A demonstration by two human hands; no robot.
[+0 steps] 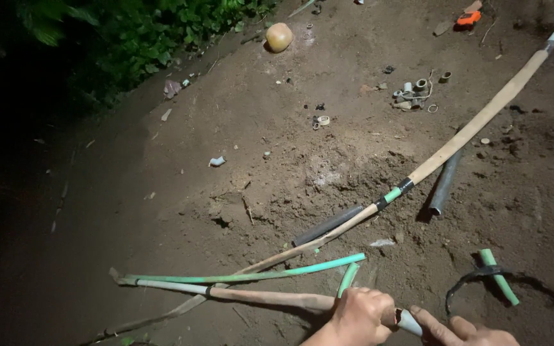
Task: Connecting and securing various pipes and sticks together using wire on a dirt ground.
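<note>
Gripping hand: the left hand point(361, 317) is closed in a fist around a muddy tan hose point(270, 298) at the bottom edge of the view.
Hose end: a short pale grey fitting point(409, 322) is seen sticking out just past the fist, between the two hands.
Other hand: the right hand point(468, 332) is only partly in view; its fingers are stretched toward the grey fitting and appear to touch its tip, but whether anything is pinched cannot be told.
Hose position: the tan hose is laid flat on the brown soil point(238, 166), running leftward from the fist.
Beside it: a thin green tube point(251, 275) is laid just above the hose, nearly parallel, and a second green stub point(347, 279) is angled up from the fist.
Long line: a longer tan hose point(476, 122) is stretched diagonally to the upper right, joined by a green coupling point(392, 194) with black bands.
Nearby: two dark pipe pieces point(445, 184) are laid beside that line, and a black strap loop with a green piece point(496, 274) is set right of the hands.
Farther off: small pipe fittings point(411, 95), a round yellowish ball point(279, 36) and green plants point(142, 32) are seen toward the top.
</note>
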